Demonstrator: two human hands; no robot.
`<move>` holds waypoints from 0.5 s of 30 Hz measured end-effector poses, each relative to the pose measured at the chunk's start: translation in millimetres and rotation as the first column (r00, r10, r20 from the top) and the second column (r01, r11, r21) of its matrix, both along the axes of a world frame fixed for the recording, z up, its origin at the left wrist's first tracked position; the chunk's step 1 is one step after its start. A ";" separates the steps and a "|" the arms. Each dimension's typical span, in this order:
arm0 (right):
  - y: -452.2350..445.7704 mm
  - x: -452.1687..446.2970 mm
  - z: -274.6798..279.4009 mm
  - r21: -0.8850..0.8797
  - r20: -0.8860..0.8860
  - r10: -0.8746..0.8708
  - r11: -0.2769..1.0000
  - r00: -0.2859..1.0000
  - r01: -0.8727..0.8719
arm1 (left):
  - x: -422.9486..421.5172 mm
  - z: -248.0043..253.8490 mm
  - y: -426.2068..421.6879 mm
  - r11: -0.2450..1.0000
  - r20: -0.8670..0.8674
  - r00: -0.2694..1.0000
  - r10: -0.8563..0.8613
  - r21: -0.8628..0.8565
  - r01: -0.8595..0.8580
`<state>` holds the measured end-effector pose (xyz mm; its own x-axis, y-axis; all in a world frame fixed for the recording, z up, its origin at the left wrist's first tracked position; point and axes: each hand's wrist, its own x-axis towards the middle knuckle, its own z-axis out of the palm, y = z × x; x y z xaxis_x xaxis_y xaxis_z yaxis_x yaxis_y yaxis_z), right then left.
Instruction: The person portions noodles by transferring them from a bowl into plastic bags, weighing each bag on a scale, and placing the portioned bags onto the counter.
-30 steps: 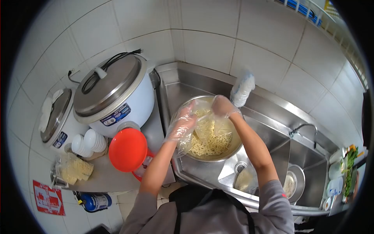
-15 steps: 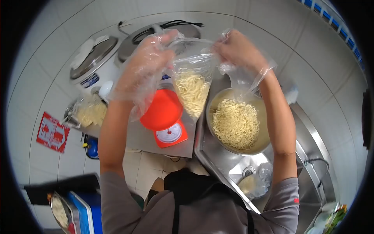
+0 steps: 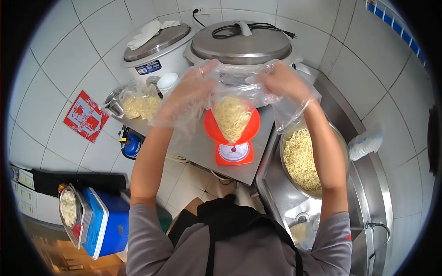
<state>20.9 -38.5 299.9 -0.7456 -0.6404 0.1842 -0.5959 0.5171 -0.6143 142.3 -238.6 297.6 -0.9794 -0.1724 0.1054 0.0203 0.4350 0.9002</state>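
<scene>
A clear plastic bag of noodles (image 3: pixel 233 118) hangs between my hands, over the red pan of a kitchen scale (image 3: pixel 234 153). My left hand (image 3: pixel 195 88), in a loose clear plastic glove, is closed on the bag's upper left edge. On the other side my right hand (image 3: pixel 283 82), gloved the same way, pinches the upper right edge. Whether the bag's bottom touches the scale pan cannot be made out. To the right, partly under my right forearm, a large metal bowl (image 3: pixel 341 171) holds loose noodles (image 3: pixel 301 158).
Two large cookers (image 3: pixel 241 43) (image 3: pixel 159 46) stand behind the scale. Bagged noodles (image 3: pixel 140 103) and white cups (image 3: pixel 167 82) are at the left. A sink (image 3: pixel 301 218) with a faucet (image 3: pixel 386 226) lies at the right. A blue cooler (image 3: pixel 110 225) stands at lower left.
Both hands have carried the bag of noodles from the metal bowl leftward to over the red scale. The view has turned left, showing more of the cookers and the cooler.
</scene>
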 end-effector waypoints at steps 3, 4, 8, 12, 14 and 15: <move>0.7 -1.8 0.0 0.008 0.060 -0.006 1.000 0.998 0.005 | 6.2 -5.5 -0.3 0.994 -0.044 0.999 -0.012 -0.108 0.008; 2.0 -0.8 1.4 0.012 0.073 -0.008 1.000 0.997 0.007 | 8.3 -13.9 -9.4 0.976 -0.114 0.993 -0.030 -0.217 0.004; 9.1 7.0 0.7 -0.047 0.148 -0.035 0.998 0.988 0.042 | 45.0 -18.7 -13.1 0.949 -0.058 0.995 -0.086 -0.307 0.064; 24.9 4.1 3.4 0.055 0.062 0.022 0.998 0.998 -0.025 | 48.6 -71.1 -28.2 0.946 -0.106 0.987 -0.118 -0.314 0.079; 31.0 2.2 1.0 0.018 0.047 0.066 0.998 0.997 -0.067 | 43.7 -81.0 -25.4 0.910 0.032 0.998 -0.047 -0.410 0.056; 34.0 3.9 -1.0 -0.090 0.062 0.092 0.992 0.994 -0.086 | 43.1 -79.5 -19.3 0.911 0.062 0.997 -0.038 -0.407 0.060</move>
<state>24.8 -4.5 298.8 -0.6989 -0.6883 0.1943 -0.5937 0.4070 -0.6942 185.4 -258.0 218.0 -0.9914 -0.0770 0.1058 0.0094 0.7645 0.6445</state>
